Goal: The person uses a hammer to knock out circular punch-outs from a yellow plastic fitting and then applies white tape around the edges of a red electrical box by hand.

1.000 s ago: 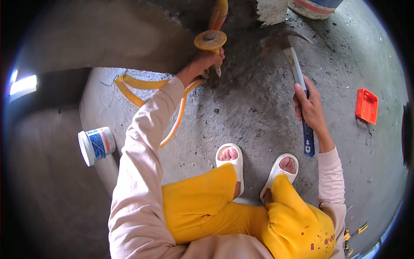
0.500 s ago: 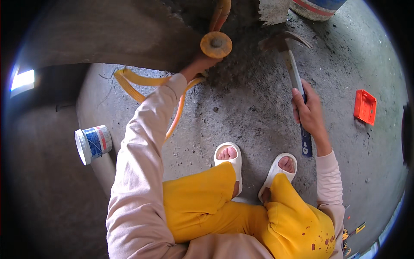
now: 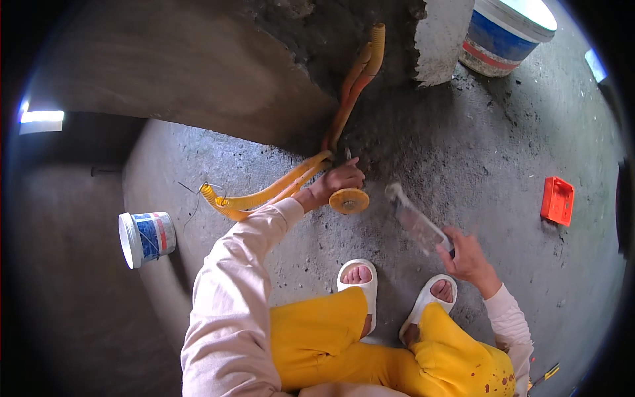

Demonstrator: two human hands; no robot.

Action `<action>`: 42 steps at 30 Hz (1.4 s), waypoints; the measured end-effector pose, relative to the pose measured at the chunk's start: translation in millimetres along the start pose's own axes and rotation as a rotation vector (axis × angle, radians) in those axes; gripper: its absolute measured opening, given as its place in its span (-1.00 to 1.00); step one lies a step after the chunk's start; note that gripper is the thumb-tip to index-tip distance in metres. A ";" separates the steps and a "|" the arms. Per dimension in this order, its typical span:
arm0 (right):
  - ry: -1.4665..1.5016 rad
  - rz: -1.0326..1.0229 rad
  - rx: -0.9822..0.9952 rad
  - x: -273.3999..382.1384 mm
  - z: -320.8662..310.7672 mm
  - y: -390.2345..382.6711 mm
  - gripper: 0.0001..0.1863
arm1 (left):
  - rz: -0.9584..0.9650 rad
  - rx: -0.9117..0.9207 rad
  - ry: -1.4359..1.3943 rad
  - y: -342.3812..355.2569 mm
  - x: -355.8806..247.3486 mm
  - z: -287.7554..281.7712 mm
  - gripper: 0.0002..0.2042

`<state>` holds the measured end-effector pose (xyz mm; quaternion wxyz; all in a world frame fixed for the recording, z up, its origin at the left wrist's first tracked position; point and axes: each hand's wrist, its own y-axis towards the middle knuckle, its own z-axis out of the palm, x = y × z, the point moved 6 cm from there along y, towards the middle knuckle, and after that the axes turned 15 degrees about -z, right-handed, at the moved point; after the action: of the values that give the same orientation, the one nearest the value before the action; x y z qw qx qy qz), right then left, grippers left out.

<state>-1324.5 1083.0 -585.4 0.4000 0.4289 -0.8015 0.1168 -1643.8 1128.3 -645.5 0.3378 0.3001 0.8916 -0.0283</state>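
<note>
My left hand (image 3: 338, 178) is wrapped around a chisel with a round yellow guard (image 3: 349, 201) at its near end. The chisel's thin tip points away from me, at the rough grey ground by the foot of the concrete wall. Gripped in my right hand (image 3: 471, 257) is a hammer (image 3: 421, 226), smeared by motion; its head is to the right of the chisel's guard, apart from it. Orange and yellow corrugated conduits (image 3: 357, 83) rise beside my left hand, and more yellow conduit (image 3: 264, 196) runs leftward behind my wrist.
A large blue-and-white bucket (image 3: 501, 43) stands at the far right, next to a broken wall edge (image 3: 438, 43). An orange open box (image 3: 557, 201) lies on the right. A small white-and-blue bucket (image 3: 151, 236) is at the left. Crumbs of rubble lie around my sandals (image 3: 358, 281).
The view has shifted, so the wall and conduits sit lower in it. My left hand has brought the chisel nearer to me, and the hammer has swung leftward toward its guard.
</note>
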 end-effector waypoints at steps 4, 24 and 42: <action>-0.020 -0.089 0.150 8.3 -1.7 15.2 -0.60 | -0.002 0.036 -0.004 3.1 -1.8 -10.2 -0.77; -0.366 -0.364 0.345 15.7 -4.6 80.0 -0.60 | 0.159 0.224 -0.031 6.3 9.0 -11.2 -0.88; -0.448 -0.436 0.283 37.3 13.0 109.3 -0.70 | -0.122 0.167 -0.175 18.4 14.5 -35.4 -0.60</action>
<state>-1428.5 1120.0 -549.1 0.1661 0.6565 -0.7347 0.0417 -1662.9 1159.8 -624.3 0.3856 0.2688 0.8700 -0.1488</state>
